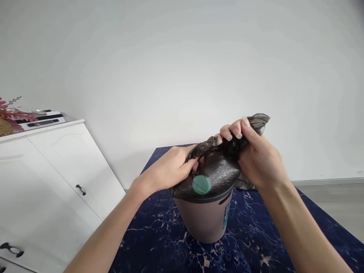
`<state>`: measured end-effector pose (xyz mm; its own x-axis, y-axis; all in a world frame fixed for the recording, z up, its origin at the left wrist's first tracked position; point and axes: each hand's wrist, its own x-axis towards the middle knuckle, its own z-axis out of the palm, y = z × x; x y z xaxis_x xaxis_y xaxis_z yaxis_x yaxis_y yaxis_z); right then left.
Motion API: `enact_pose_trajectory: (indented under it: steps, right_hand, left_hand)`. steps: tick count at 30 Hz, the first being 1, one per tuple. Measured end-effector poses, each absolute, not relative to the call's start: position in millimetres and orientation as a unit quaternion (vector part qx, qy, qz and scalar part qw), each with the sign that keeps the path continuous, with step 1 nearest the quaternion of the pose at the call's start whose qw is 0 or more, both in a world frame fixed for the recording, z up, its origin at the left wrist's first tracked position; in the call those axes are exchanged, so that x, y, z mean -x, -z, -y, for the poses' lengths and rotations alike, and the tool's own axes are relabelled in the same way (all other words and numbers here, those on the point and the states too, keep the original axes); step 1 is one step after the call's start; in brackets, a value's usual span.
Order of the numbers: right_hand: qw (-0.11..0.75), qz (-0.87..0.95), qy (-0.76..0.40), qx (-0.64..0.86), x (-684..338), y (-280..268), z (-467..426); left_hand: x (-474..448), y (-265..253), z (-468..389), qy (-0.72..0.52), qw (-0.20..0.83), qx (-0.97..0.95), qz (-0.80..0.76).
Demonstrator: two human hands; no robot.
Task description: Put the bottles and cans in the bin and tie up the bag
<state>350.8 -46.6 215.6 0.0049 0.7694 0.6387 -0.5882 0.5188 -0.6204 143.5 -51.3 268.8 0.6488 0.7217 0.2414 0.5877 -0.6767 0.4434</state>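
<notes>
A thin black trash bag (223,167) covers the mouth of a brownish-grey trash can (199,220), which stands upright with a dark rim. My left hand (173,165) pinches a twisted edge of the bag at the left, some fingertips hidden under the plastic. Gathered plastic is wrapped in the fingers of my right hand (256,151), and a loose tuft pokes out above the thumb. Through the film shows a round green spot (201,184). Down the can's right side runs a teal label (226,216).
The can rests on a dark blue marble-patterned table (153,235) against a pale wall (182,68). To the left stands a white cabinet (57,170) with black handles, holding pink flowers (19,113) on top. More dark plastic (244,184) lies behind the can.
</notes>
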Motion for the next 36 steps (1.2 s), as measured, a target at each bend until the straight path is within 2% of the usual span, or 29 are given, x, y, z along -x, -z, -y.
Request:
enact_pose_trajectory:
  steps: [8,14,17,20,25,31,36]
  right_hand:
    - [0.615,0.588,-0.524,0.023,-368,-213,54]
    - [0.621,0.661,-0.348,0.239,-360,-212,56]
    - [0.621,0.622,-0.343,0.331,-358,-213,55]
    - [0.578,0.618,-0.37,0.384,-361,-214,60]
    - [0.504,0.713,-0.355,0.334,-365,-218,69]
    - [0.525,0.756,-0.219,0.325,-355,-211,61]
    - [0.524,0.744,-0.189,0.369,-364,-181,64]
  left_hand:
    - [-144,-262,47,-0.242,0.257,-0.862,-0.363]
    - [-151,-265,47,-0.346,0.348,-0.805,-0.334]
    - [-155,-269,49,-0.372,0.363,-0.796,-0.311]
    - [-160,-275,52,-0.368,0.297,-0.826,-0.305]
    - [-172,-291,54,-0.36,0.157,-0.873,-0.29]
    - [-191,-310,66,-0.209,0.057,-0.942,-0.255]
    - [-208,-310,91,-0.112,-0.054,-0.971,-0.202]
